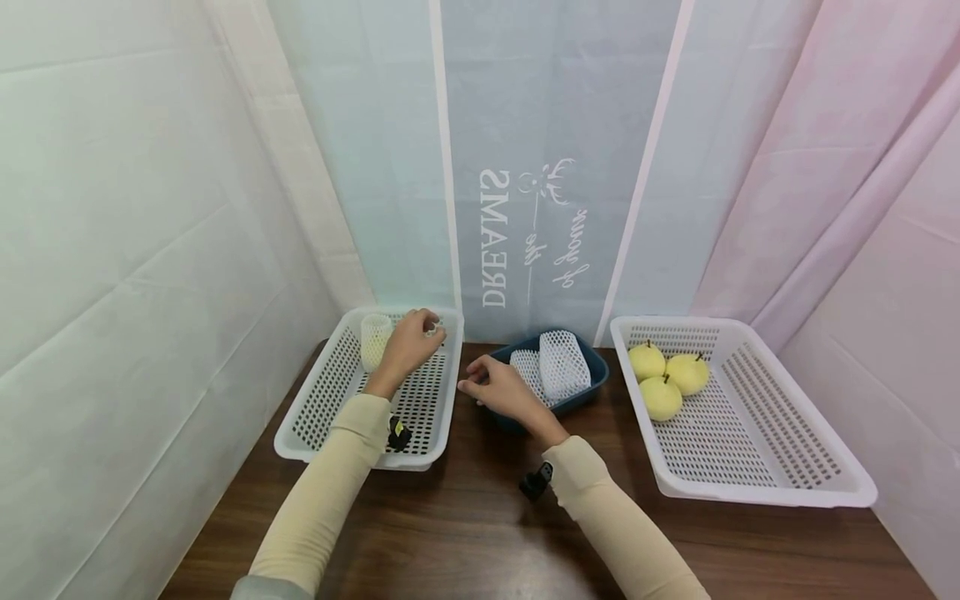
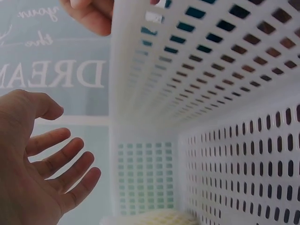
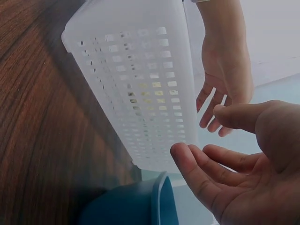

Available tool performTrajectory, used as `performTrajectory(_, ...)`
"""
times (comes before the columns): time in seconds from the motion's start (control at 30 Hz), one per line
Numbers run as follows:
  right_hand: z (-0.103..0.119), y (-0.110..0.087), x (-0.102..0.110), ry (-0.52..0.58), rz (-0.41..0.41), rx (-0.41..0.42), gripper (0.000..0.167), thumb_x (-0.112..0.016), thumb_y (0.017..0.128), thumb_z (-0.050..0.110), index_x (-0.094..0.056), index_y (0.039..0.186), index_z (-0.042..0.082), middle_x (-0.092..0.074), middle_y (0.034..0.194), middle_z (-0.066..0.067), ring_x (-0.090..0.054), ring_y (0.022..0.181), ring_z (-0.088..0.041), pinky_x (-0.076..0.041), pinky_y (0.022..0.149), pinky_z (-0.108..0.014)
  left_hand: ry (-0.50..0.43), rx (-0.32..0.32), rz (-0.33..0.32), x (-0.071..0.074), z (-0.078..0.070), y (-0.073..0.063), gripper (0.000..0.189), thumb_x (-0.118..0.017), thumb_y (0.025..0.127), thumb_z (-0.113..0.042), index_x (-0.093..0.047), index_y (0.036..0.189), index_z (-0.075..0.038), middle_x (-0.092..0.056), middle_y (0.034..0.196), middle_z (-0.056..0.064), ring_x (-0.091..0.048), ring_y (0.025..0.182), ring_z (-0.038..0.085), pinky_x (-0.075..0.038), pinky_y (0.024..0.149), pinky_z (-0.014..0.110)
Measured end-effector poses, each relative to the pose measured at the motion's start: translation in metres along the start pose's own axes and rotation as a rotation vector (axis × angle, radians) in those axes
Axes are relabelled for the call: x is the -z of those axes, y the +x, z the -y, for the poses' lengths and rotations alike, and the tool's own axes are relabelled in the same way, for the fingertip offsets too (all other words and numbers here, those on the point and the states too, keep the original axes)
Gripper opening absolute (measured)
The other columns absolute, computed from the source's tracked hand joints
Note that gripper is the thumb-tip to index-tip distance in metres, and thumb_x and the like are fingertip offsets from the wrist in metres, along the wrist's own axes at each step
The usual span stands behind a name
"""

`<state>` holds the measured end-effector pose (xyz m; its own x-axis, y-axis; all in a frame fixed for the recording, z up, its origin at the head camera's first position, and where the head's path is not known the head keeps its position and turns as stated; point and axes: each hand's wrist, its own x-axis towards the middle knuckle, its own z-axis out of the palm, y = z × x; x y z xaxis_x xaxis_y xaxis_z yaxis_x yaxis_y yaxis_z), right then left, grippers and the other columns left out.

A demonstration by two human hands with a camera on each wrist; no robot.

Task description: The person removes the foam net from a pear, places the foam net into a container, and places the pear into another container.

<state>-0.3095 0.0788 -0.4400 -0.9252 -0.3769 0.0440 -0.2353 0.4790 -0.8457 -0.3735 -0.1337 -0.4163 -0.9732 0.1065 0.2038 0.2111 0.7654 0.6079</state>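
Observation:
My left hand (image 1: pixel 408 346) hovers over the left white plastic basket (image 1: pixel 315 400), its fingers loosely bent with nothing between them in the left wrist view. A pale yellow-green item in a foam fruit net (image 1: pixel 375 340) sits at the far left of that basket; its edge shows low in the left wrist view. Between that basket and the dark blue basin (image 1: pixel 596 383) is my right hand (image 1: pixel 506 387). In the right wrist view its thumb and fingers are apart and hold nothing. White foam fruit nets (image 1: pixel 564 367) lie inside the basin.
On the right stands a larger white basket (image 1: pixel 780 496) with three yellow-green pears (image 1: pixel 662 397) in its left part. Everything rests on a dark wooden table (image 1: pixel 465 533). Behind the table hangs a printed curtain (image 1: pixel 540 108), and pale cloth covers both sides.

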Motion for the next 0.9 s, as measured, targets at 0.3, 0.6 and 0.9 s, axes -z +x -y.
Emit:
performTrajectory(0.3,0.0,0.004,-0.008,0.044,-0.001,-0.083,0.041,-0.07,0.104,0.03,-0.063,0.133,0.001,-0.074,0.113,-0.014,-0.075,0.084,-0.023,-0.062,0.078,-0.038,0.011,0.064,-0.012,0.005,0.017,-0.003,0.051,-0.061,0.103,-0.033,-0.058,0.144,-0.003,-0.06,0.137,0.021,-0.061,0.121,0.037,-0.053,0.101,0.054)
performTrajectory(0.6,0.003,0.006,-0.013,0.097,0.001,-0.098,0.042,-0.068,0.105,0.025,-0.06,0.135,-0.003,-0.073,0.117,-0.021,-0.077,0.096,-0.039,-0.063,0.086,-0.049,0.001,0.11,-0.033,0.008,0.031,-0.004,0.052,-0.063,0.104,-0.031,-0.056,0.147,-0.002,-0.054,0.141,0.022,-0.054,0.128,0.042,-0.051,0.101,0.058)
performTrajectory(0.9,0.0,0.01,-0.017,0.15,0.014,-0.107,0.046,-0.068,0.105,0.025,-0.057,0.138,-0.005,-0.072,0.121,-0.024,-0.077,0.098,-0.039,-0.063,0.089,-0.052,-0.022,0.152,-0.072,0.013,0.042,-0.002,0.051,-0.064,0.105,-0.03,-0.055,0.146,-0.001,-0.036,0.16,0.024,-0.029,0.154,0.043,-0.043,0.114,0.062)
